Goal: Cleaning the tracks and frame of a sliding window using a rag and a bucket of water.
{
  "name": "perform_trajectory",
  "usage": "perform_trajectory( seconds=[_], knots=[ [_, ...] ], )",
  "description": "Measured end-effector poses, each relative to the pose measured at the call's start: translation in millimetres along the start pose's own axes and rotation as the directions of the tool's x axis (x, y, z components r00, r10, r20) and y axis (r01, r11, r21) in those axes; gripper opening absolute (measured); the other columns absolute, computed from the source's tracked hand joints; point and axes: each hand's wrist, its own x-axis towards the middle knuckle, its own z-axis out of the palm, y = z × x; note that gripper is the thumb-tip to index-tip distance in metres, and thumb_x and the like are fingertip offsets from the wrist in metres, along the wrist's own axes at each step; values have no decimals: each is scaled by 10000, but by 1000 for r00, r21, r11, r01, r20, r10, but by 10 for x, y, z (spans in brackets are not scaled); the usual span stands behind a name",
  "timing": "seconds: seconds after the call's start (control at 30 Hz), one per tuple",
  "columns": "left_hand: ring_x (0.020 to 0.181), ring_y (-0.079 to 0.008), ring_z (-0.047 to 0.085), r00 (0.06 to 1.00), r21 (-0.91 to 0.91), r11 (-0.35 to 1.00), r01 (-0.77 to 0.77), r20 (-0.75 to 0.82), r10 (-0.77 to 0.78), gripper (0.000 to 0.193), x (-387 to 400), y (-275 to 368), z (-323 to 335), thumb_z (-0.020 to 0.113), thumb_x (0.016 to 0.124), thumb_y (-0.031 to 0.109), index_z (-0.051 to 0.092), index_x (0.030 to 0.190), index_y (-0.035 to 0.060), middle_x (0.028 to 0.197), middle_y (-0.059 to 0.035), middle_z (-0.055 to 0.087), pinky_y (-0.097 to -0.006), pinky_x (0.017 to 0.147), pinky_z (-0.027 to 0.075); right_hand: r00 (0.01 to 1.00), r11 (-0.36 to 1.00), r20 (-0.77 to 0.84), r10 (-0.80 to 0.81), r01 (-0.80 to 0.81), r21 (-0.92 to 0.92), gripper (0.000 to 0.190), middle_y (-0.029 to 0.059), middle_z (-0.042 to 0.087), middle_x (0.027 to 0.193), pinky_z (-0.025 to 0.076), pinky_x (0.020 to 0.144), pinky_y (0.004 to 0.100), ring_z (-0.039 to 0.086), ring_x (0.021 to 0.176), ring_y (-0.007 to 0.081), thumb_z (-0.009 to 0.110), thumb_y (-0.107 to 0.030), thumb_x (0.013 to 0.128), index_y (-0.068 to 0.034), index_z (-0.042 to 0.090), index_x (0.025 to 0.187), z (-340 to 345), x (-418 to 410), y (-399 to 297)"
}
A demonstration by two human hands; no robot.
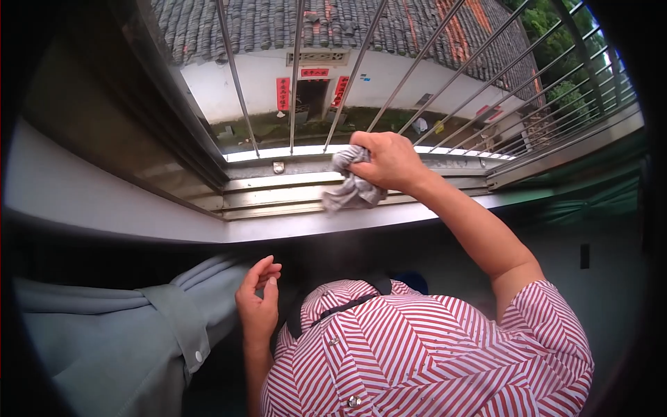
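Note:
My right hand (391,159) grips a crumpled grey cloth (357,182) just above the metal track of a sliding window (281,194). The cloth's lower end hangs loose and looks blurred; whether it touches the track I cannot tell. Beyond the track, upright metal bars (294,83) stand along the outer edge of the window. Below the white sill (312,225), my left hand (260,299) is raised with its fingers loosely curled and nothing in it. A grey-blue curtain (114,344) hangs close to its left.
A tieback (177,323) with a white button gathers the curtain. Framed glass (125,120) closes the window's left side. A small metal fitting (279,167) sits on the ledge by the bars. Outside stands a white-walled house with a tiled roof (250,31). Green fabric (583,203) hangs at the right.

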Motion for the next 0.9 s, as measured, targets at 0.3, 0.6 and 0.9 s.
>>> perform_trajectory(
  seconds=[0.3,0.6,0.9],
  knots=[
    [867,-157,629,1000,56,998,8,-13,-7,362,-44,-67,105,492,804,-76,585,1148,-11,988,-110,656,-267,788,491,936,905,260,239,-117,-409,202,150,660,767,512,702,422,652,783,316,619,-175,675,-51,653,831,196,-50,393],
    [890,-171,620,997,32,999,1,78,-3,364,77,136,311,487,818,-74,572,1167,-12,991,-120,652,-284,823,476,933,949,-357,-48,154,274,208,126,612,802,491,631,417,623,747,320,655,-212,715,-74,552,831,496,187,-398],
    [874,-160,622,993,34,999,30,112,-34,363,151,202,513,499,803,-87,589,1147,-10,977,-112,656,-272,797,483,690,613,-275,669,-722,-321,377,164,630,985,468,798,456,598,953,362,646,-316,766,-87,543,1047,-666,-1386,2207]
  ],
)
